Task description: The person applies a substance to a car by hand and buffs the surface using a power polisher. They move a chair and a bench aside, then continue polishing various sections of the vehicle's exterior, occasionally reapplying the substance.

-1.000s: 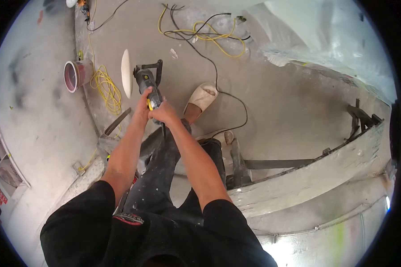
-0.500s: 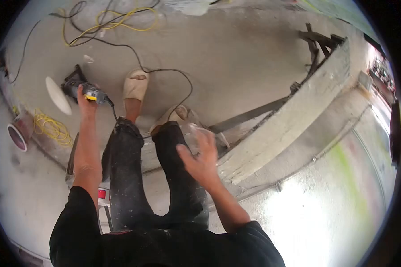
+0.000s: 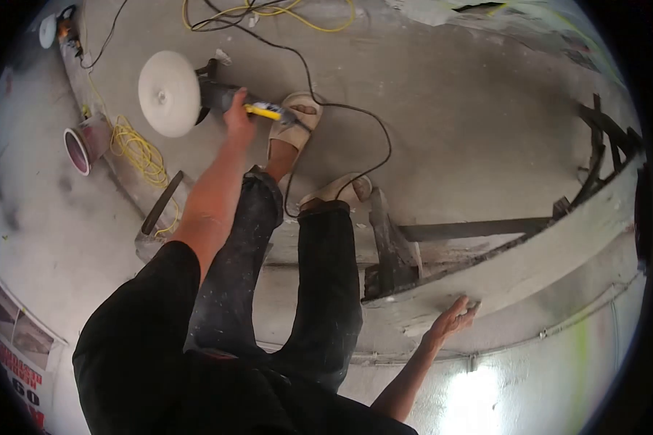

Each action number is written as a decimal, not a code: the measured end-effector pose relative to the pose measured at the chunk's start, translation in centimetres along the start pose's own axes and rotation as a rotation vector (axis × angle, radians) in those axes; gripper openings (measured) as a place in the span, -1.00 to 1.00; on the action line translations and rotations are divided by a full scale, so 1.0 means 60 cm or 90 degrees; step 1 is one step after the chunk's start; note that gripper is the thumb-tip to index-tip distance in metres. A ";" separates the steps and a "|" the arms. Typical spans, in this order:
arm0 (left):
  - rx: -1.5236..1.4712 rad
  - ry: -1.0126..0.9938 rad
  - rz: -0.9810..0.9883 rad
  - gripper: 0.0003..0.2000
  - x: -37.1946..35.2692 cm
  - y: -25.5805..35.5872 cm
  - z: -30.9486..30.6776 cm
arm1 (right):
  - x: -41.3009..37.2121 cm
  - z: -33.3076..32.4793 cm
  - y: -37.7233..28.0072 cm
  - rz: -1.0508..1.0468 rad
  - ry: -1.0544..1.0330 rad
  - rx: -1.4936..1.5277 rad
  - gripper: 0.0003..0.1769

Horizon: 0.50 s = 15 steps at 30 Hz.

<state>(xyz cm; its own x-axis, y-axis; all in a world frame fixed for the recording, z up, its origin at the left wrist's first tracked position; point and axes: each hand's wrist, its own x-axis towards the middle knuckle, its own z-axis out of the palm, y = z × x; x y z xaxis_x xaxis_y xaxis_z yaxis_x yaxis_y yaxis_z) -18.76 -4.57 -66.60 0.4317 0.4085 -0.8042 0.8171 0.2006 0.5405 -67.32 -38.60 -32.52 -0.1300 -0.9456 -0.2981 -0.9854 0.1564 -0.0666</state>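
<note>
My left hand (image 3: 239, 119) is closed around the grey and yellow body of an angle polisher (image 3: 221, 98), off to the left above the floor. Its round white polishing pad (image 3: 168, 94) faces up toward me, and a black cord (image 3: 386, 138) trails from the tool past my sandals. On the other side, my right hand (image 3: 451, 319) has its fingers stretched out and overlaps the face of a long pale stone slab (image 3: 515, 272), close to its lower edge.
Dark metal supports (image 3: 471, 229) stand behind the slab. A coiled yellow cord (image 3: 139, 152) and a round pipe-like container (image 3: 80, 151) lie left. Another tool with a white pad (image 3: 48, 32) is at far left. A printed poster (image 3: 18, 362) hangs low left.
The view has turned. The polisher has tilted so its pad faces me more fully. My right hand has moved from before my knee out right to the slab.
</note>
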 end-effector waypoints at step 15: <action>0.691 -0.324 -0.156 -0.15 0.088 0.045 -0.033 | -0.038 0.034 -0.018 0.025 -0.031 -0.147 -0.01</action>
<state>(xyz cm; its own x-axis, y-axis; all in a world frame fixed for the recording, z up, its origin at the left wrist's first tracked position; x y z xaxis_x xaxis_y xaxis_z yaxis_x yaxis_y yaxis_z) -15.03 -0.13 -68.89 0.1225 0.0198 -0.9923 0.6877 -0.7226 0.0705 -65.76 -36.03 -33.73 -0.1683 -0.9244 -0.3422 -0.9794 0.1174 0.1643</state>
